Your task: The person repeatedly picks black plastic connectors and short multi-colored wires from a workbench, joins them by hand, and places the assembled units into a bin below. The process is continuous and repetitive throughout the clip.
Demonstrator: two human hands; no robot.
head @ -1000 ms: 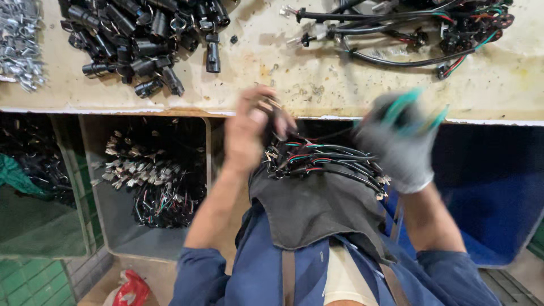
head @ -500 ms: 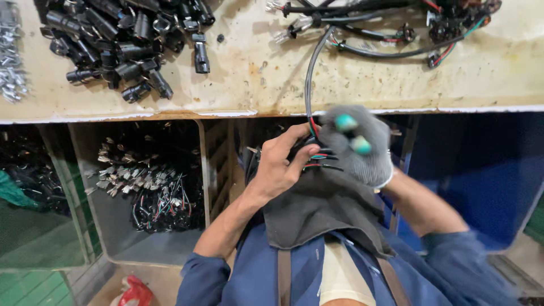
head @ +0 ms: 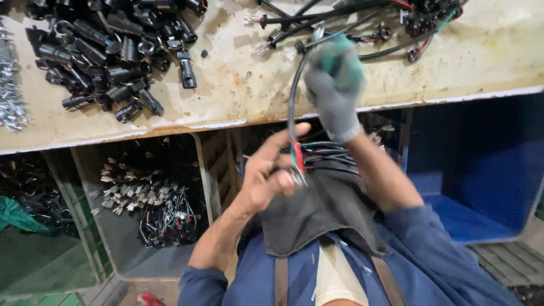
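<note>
My right hand point(head: 333, 85), in a grey glove with green fingertips, is raised over the bench edge and grips a black cable point(head: 292, 96). The cable hangs down to my bare left hand point(head: 267, 173), which pinches its lower end where red and green wires show. Below the hands a bundle of black, red and green wires point(head: 328, 156) lies on a grey cloth point(head: 314, 209) across my lap. The right hand is blurred.
A stained cream workbench point(head: 238, 85) carries a pile of black plastic connectors point(head: 107, 51), metal clips point(head: 8, 96) at the far left and finished wire harnesses point(head: 385, 22) at the back right. Under it are bins of wired terminals point(head: 153, 204) and a blue crate point(head: 481, 175).
My right hand has risen from my lap to above the bench edge, pulling the black cable out long. My left hand stayed low, holding the cable's end.
</note>
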